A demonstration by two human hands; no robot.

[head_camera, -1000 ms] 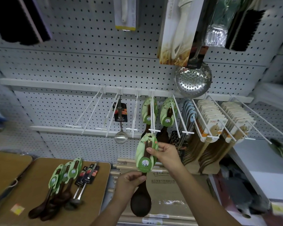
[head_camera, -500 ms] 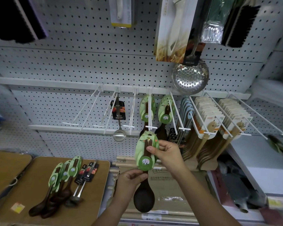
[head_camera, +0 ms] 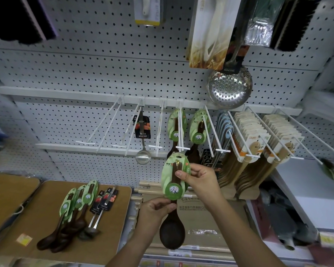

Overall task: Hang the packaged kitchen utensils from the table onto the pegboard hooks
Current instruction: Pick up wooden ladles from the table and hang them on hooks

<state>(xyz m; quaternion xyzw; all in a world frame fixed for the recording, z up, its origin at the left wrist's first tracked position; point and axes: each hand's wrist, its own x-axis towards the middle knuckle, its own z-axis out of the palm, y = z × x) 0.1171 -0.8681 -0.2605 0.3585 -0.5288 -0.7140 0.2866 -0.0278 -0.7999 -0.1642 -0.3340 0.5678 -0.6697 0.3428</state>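
I hold a dark wooden spoon (head_camera: pixel 172 231) upright by its green card (head_camera: pixel 174 176), just below the tip of a white hook (head_camera: pixel 180 130). My right hand (head_camera: pixel 199 179) pinches the card's right edge. My left hand (head_camera: pixel 156 208) pinches the handle under the card. The same hook carries one green-carded spoon (head_camera: pixel 175 125); the hook to its right carries more green-carded spoons (head_camera: pixel 199 129). On the wooden table (head_camera: pixel 46 245) lie three green-carded spoons (head_camera: pixel 73 214) and two black-carded metal ladles (head_camera: pixel 102 207).
A black-carded ladle (head_camera: pixel 142 135) hangs on a hook further left, with bare hooks (head_camera: pixel 102 128) beside it. Blue utensils (head_camera: pixel 225 130) and wooden spatula packs (head_camera: pixel 258 137) fill hooks at right. A steel skimmer (head_camera: pixel 228 86) hangs above. Cardboard boxes (head_camera: pixel 197 212) sit below.
Both hands have raised the spoon a little, bringing the top of the card closer to the hook's tip. The view has shifted slightly.
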